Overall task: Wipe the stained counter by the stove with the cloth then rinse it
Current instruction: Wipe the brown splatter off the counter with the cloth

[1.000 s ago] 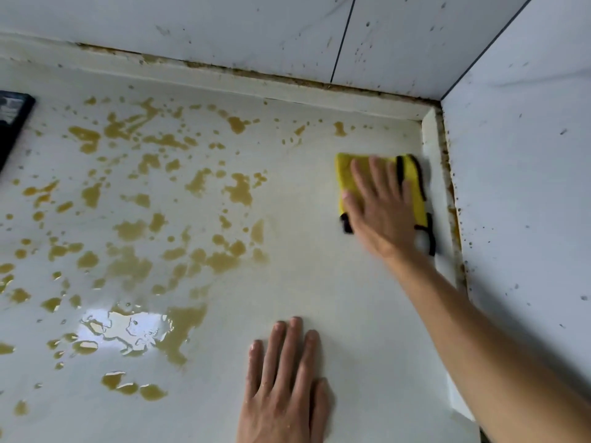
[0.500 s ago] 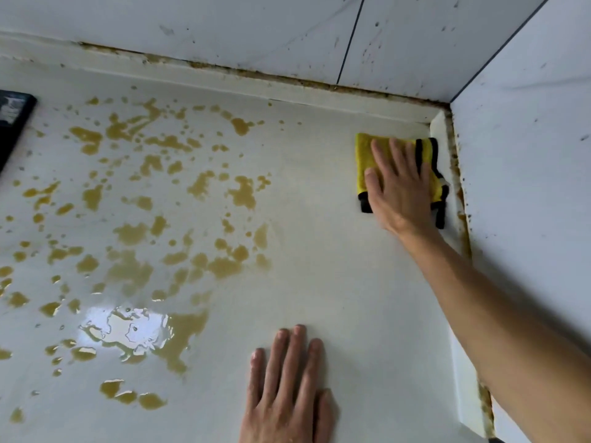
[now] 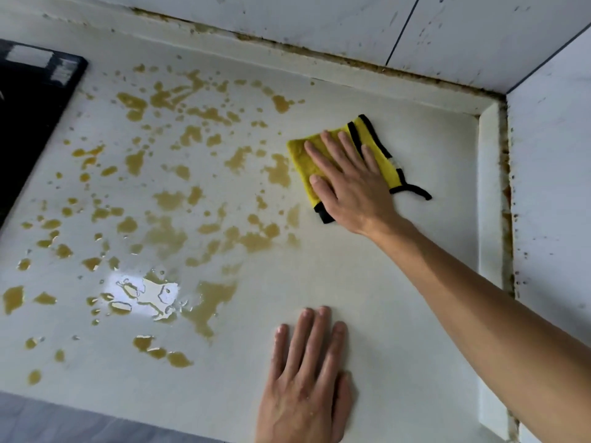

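Note:
A white counter (image 3: 399, 282) is spattered with many yellow-brown stains (image 3: 198, 193) across its left and middle. A folded yellow cloth (image 3: 380, 151) with black trim lies at the right edge of the stains. My right hand (image 3: 348, 183) presses flat on the cloth with fingers straight and spread. My left hand (image 3: 307, 378) rests flat on the counter near the front edge, holding nothing.
The black corner of the stove (image 3: 32, 107) sits at the far left. White tiled walls (image 3: 550, 174) enclose the counter at the back and right, with a raised rim (image 3: 489, 187) and grimy seams. A wet glare patch (image 3: 144, 292) lies front left.
My right hand has slid the cloth leftward and nearer, away from the back right corner to the edge of the stains. My left hand has stayed put.

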The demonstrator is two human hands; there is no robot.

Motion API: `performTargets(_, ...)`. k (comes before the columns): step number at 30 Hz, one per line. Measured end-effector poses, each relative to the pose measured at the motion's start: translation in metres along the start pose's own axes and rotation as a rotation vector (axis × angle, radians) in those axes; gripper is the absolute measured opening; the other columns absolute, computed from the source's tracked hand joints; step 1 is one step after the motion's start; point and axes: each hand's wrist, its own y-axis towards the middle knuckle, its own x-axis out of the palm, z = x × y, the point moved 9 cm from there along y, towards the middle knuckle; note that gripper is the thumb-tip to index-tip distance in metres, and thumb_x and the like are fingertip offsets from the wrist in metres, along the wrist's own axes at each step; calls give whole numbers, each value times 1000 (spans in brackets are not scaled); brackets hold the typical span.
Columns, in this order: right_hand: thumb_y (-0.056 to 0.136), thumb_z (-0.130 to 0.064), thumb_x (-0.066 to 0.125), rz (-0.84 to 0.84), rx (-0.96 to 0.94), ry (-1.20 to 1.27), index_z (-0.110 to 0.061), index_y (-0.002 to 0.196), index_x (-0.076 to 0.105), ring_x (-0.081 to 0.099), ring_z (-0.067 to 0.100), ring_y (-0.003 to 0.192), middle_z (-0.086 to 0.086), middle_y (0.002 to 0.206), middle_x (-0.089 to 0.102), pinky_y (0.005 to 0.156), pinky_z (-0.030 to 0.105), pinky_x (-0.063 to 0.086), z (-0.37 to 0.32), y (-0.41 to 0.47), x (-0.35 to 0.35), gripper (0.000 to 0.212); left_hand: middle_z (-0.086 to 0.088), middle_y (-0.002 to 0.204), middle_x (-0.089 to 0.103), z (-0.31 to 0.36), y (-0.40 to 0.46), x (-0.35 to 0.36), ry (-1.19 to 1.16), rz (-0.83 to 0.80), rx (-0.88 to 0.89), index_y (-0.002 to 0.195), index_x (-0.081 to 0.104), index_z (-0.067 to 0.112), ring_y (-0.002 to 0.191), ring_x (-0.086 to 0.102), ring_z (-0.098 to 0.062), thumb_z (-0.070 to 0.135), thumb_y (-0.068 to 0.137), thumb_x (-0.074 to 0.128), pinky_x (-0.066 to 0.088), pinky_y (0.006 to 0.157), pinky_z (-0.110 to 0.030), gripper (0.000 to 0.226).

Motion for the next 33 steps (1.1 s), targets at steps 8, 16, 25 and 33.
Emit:
performTargets(8,111,-51,17,1,153,45,-35,168,5,-4,24,164,-2,177,-2,131,52,0,-24,24,3,60,-8,175,27,1,-2,2,-27,-39,12,160,46,18,162,26,-30,42,98,59,20,131,-53,67)
performTargets(16,112,-50,18,-30,100,15,-40,167,7,-4,21,164,-5,177,-2,131,53,2,-41,16,6,57,-11,176,25,2,1,1,-37,-79,6,161,43,13,163,22,-33,41,103,52,23,128,-58,65)
performTargets(25,110,-52,15,-37,-102,-81,-46,166,9,2,30,164,1,177,3,130,58,9,-85,-78,29,56,-14,174,27,1,1,2,-35,-98,1,160,44,11,164,18,-34,39,106,46,23,128,-59,61)
performTargets(33,112,-50,20,2,55,-54,-45,166,11,0,28,164,1,177,2,129,58,6,-65,-38,17,55,-13,173,32,0,-1,-3,-56,-50,13,158,48,11,163,22,-34,38,106,48,28,126,-60,59)
